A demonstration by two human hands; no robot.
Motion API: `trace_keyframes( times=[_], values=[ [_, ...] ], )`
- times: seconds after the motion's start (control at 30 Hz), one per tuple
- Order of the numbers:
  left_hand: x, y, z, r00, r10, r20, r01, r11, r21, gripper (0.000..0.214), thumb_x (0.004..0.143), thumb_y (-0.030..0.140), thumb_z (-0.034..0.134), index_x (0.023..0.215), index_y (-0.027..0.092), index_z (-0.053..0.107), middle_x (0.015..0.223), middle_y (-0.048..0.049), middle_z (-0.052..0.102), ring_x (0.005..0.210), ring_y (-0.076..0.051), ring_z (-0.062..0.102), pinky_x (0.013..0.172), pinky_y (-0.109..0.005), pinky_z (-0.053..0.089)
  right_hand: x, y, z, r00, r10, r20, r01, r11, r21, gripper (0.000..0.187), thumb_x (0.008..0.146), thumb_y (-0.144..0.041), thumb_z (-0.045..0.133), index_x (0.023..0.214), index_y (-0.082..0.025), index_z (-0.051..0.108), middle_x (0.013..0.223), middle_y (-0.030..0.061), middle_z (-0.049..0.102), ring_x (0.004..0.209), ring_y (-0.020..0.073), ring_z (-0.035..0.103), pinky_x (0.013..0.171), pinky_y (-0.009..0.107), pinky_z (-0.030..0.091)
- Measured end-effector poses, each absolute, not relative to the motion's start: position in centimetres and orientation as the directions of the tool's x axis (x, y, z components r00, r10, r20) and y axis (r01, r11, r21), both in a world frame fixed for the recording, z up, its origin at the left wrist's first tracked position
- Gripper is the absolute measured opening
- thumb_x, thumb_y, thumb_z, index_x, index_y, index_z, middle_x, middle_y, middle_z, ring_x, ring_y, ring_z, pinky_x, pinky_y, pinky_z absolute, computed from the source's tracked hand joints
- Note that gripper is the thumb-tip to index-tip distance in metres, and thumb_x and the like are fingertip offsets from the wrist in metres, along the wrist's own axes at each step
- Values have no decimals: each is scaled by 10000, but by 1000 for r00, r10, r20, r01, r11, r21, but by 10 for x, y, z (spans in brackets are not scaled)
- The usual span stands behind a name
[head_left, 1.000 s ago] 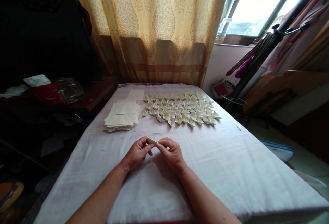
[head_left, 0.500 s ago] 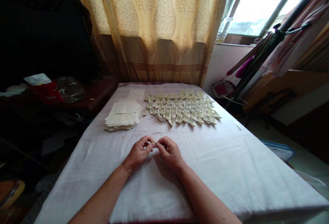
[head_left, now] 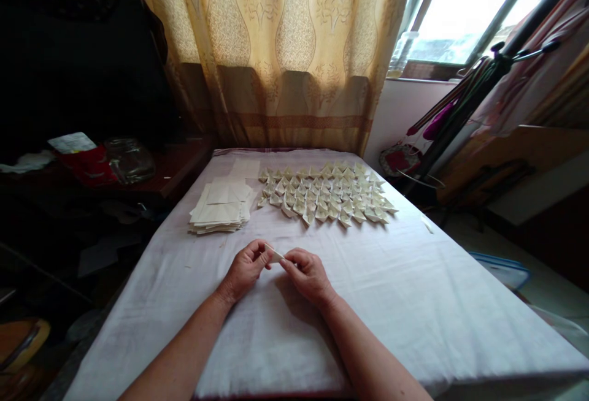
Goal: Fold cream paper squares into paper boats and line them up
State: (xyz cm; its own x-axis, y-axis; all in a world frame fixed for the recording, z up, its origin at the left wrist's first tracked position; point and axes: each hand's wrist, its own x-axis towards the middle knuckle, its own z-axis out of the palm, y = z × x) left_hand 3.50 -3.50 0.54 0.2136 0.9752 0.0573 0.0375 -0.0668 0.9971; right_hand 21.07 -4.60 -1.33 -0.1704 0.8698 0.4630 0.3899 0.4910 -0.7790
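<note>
Both my hands meet over the white cloth-covered table [head_left: 414, 303]. My left hand [head_left: 243, 272] and my right hand [head_left: 309, 275] each pinch one end of a small folded cream paper piece [head_left: 275, 254], held just above the cloth. Beyond them lie several finished folded paper pieces [head_left: 326, 195] set out in rows. A stack of flat cream paper sheets [head_left: 221, 208] sits to the left of those rows.
A patterned yellow curtain [head_left: 285, 51] hangs behind the table. A dark side table [head_left: 175, 168] at the left holds a glass jar [head_left: 129, 160] and a red item. A stand with hanging straps [head_left: 460, 100] and a window are at the right.
The hands stay together on the paper piece; the fingers have shifted slightly and the piece now tilts a little more between them.
</note>
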Motion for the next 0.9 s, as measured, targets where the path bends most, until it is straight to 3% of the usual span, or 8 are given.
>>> trace_keyframes(
  times=[0.43, 0.63, 0.9],
  values=[
    [34, -32, 1, 274, 960, 57, 30, -68, 997, 344, 719, 496, 741, 684, 175, 624, 609, 36, 527, 591, -110, 471, 588, -225, 418, 207, -45, -13, -148, 862, 485, 337, 505, -795, 229, 878, -339, 602, 739, -189, 706, 678, 19, 666, 590, 118, 575, 546, 207, 441],
    [35, -34, 3, 260, 963, 71, 28, -81, 996, 365, 726, 528, 740, 824, 181, 690, 755, -1, 625, 648, -127, 537, 638, -246, 472, 208, -45, -12, -74, 853, 517, 340, 508, -791, 200, 886, -288, 601, 767, -190, 729, 704, 31, 680, 592, 123, 574, 568, 227, 464],
    [36, -33, 1, 228, 973, 25, 36, -34, 999, 468, 709, 602, 732, 917, 184, 715, 745, -14, 658, 606, -135, 558, 573, -245, 475, 204, -49, -9, -102, 837, 538, 296, 542, -786, 155, 874, -245, 614, 836, -207, 759, 766, 37, 706, 625, 122, 600, 579, 221, 466]
  ],
)
